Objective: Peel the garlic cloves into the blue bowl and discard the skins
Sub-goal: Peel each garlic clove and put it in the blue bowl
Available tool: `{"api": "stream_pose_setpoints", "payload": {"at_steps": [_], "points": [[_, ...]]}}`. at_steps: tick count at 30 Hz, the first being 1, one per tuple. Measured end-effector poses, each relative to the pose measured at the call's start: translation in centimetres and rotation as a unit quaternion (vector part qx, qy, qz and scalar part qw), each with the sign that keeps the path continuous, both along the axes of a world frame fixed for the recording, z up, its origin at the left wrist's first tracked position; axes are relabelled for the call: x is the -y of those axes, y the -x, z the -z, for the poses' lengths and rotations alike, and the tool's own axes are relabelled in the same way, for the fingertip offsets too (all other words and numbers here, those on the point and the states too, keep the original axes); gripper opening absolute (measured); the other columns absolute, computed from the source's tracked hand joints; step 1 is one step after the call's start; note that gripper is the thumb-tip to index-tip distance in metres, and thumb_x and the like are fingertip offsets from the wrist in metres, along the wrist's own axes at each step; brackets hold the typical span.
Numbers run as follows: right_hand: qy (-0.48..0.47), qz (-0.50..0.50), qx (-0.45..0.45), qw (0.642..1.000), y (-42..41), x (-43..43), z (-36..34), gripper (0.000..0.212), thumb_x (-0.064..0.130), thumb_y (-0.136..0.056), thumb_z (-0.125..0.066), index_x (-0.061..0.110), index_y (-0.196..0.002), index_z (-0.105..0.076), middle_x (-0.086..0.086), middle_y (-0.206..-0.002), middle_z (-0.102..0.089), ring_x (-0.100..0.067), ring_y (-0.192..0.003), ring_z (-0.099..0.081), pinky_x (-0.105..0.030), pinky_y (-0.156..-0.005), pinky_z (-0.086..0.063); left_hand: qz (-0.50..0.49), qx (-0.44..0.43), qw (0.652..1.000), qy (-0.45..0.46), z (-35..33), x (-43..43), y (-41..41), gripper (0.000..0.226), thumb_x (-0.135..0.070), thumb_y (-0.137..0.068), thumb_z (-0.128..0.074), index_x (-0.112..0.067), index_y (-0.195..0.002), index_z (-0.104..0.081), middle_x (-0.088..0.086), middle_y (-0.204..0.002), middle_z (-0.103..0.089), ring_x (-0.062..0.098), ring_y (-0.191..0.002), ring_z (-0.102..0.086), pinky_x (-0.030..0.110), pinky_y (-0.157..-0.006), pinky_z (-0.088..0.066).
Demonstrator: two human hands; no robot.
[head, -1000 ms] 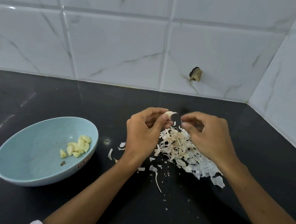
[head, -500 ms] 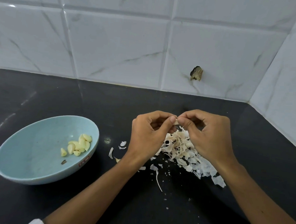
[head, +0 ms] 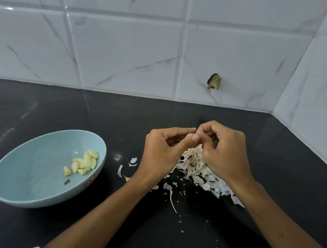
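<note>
Above the heap of papery skins (head: 192, 164), right of centre on the black counter (head: 51, 108), a garlic clove (head: 191, 135) is being pinched between both hands. It is being gripped by the left hand (head: 163, 152) between the thumb and the curled forefinger, so that only a pale sliver is being shown. The same clove is being pinched from the right side by the right hand (head: 226, 151), whose fingers are being held tightly curled, their tips touching the left thumb. Whether skin or bare flesh is being nipped there cannot be told. Both hands are being held just over the counter, with the forearms being brought in from the near edge.

Well apart to the left, the blue bowl (head: 33, 164) is being rested on the counter, tilted slightly toward the right. Peeled cloves (head: 84, 163) are being held in a small cluster against its right inner wall, with a dark fleck (head: 67, 181) lying just nearer. A red sticker (head: 89, 181) is being shown on its right side near the rim.

Loose scraps of skin (head: 133, 161) are being left scattered between bowl and heap, and finer flakes are being spread toward the near edge.

At the far side, the counter is being met by a white marbled tile wall (head: 124, 55), and a dark lump (head: 214, 82) is being carried on one tile, up behind the hands.
</note>
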State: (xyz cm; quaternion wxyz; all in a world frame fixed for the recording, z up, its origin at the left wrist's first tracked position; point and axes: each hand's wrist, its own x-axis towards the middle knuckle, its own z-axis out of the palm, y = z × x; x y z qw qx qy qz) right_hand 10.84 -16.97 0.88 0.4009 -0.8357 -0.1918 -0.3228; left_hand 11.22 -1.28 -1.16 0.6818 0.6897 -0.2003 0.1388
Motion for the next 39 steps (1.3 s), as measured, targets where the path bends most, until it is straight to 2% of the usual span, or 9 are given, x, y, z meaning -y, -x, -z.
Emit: {"api": "stream_pose_setpoints", "payload": {"at_steps": [4, 15, 18, 21, 27, 31, 33, 35, 39], "points": [[0.004, -0.001, 0.001, 1.000, 0.0, 0.0, 0.0, 0.015, 0.000, -0.089, -0.071, 0.011, -0.080, -0.070, 0.013, -0.069, -0.066, -0.004, -0.067, -0.064, -0.008, -0.059, -0.044, -0.003, -0.006, 1.000, -0.005, -0.2, -0.1, -0.1, 0.035, -0.016, -0.081, -0.081, -0.009, -0.115, -0.075, 0.000, -0.093, -0.080, 0.012, -0.085, -0.077, 0.021, -0.078, -0.060], [0.015, 0.033, 0.029, 0.999, -0.2, 0.2, 0.0, 0.012, 0.001, -0.087, -0.074, 0.013, -0.083, -0.072, 0.009, -0.076, -0.067, -0.005, -0.074, -0.063, -0.008, -0.064, -0.044, -0.023, 0.016, 0.997, -0.065, 0.1, -0.1, 0.0, 0.020, -0.013, -0.079, -0.087, -0.009, -0.096, -0.077, 0.000, -0.082, -0.078, 0.012, -0.076, -0.077, 0.024, -0.071, -0.062], [0.004, 0.055, 0.052, 0.997, -0.2, 0.8, -0.3, 0.007, 0.014, -0.083, -0.082, 0.018, -0.088, -0.080, 0.008, -0.081, -0.068, -0.004, -0.074, -0.064, -0.008, -0.065, -0.046, -0.026, -0.004, 0.999, -0.020, -0.1, -0.3, -0.2, 0.020, -0.015, -0.080, -0.086, -0.007, -0.095, -0.074, 0.003, -0.082, -0.079, 0.016, -0.077, -0.077, 0.031, -0.076, -0.063], [-0.041, 0.060, 0.034, 0.997, -0.1, 1.3, -0.8, 0.014, 0.019, -0.076, -0.087, 0.019, -0.087, -0.079, 0.013, -0.077, -0.070, -0.006, -0.071, -0.068, -0.010, -0.067, -0.051, -0.001, -0.051, 0.995, 0.090, -0.4, -0.4, -0.2, 0.017, -0.009, -0.085, -0.079, -0.001, -0.097, -0.071, 0.011, -0.088, -0.079, 0.025, -0.085, -0.078, 0.032, -0.080, -0.062], [-0.008, 0.059, -0.016, 0.998, -0.2, 1.4, -0.4, 0.012, 0.009, -0.082, -0.082, 0.021, -0.082, -0.081, 0.018, -0.069, -0.073, -0.007, -0.058, -0.070, -0.030, -0.059, -0.058, 0.041, -0.132, 0.970, 0.198, -0.8, -0.4, -0.1, 0.013, -0.003, -0.092, -0.068, 0.002, -0.104, -0.068, 0.017, -0.094, -0.078, 0.021, -0.086, -0.077, 0.023, -0.078, -0.059], [0.070, 0.067, -0.034, 0.995, -0.5, 1.4, 0.0, 0.033, -0.010, -0.083, -0.069, 0.020, -0.089, -0.082, 0.009, -0.090, -0.077, 0.003, -0.078, -0.068, -0.006, -0.075, -0.052, 0.040, -0.146, 0.965, 0.214, -0.8, -0.4, -0.2, 0.014, -0.006, -0.095, -0.066, 0.002, -0.106, -0.067, 0.017, -0.094, -0.078, 0.017, -0.079, -0.075, 0.024, -0.079, -0.059], [0.074, 0.069, -0.035, 0.994, -0.6, 1.2, 0.0, 0.032, -0.003, -0.085, -0.070, 0.023, -0.100, -0.080, 0.012, -0.100, -0.075, 0.000, -0.087, -0.067, -0.013, -0.077, -0.054, 0.040, -0.142, 0.968, 0.205, -0.7, -0.4, -0.3, 0.014, -0.008, -0.094, -0.067, 0.002, -0.105, -0.068, 0.014, -0.091, -0.077, 0.014, -0.076, -0.072, 0.022, -0.077, -0.058], [0.039, 0.059, -0.026, 0.997, -0.4, 1.0, -0.2, 0.024, 0.012, -0.088, -0.075, 0.025, -0.108, -0.078, 0.015, -0.097, -0.074, -0.002, -0.087, -0.067, -0.017, -0.070, -0.055, 0.037, -0.134, 0.972, 0.192, -0.7, -0.4, -0.3, 0.013, -0.008, -0.094, -0.068, 0.000, -0.103, -0.069, 0.011, -0.088, -0.077, 0.013, -0.075, -0.070, 0.020, -0.075, -0.057], [0.006, 0.031, 0.025, 0.999, 0.1, 0.7, -0.6, 0.014, 0.020, -0.090, -0.076, 0.024, -0.104, -0.080, 0.019, -0.088, -0.074, -0.001, -0.080, -0.069, -0.017, -0.064, -0.054, 0.019, -0.109, 0.982, 0.155, -0.6, -0.4, -0.2, 0.010, -0.008, -0.093, -0.070, -0.003, -0.101, -0.071, 0.008, -0.084, -0.076, 0.013, -0.075, -0.071, 0.021, -0.075, -0.057]]}}
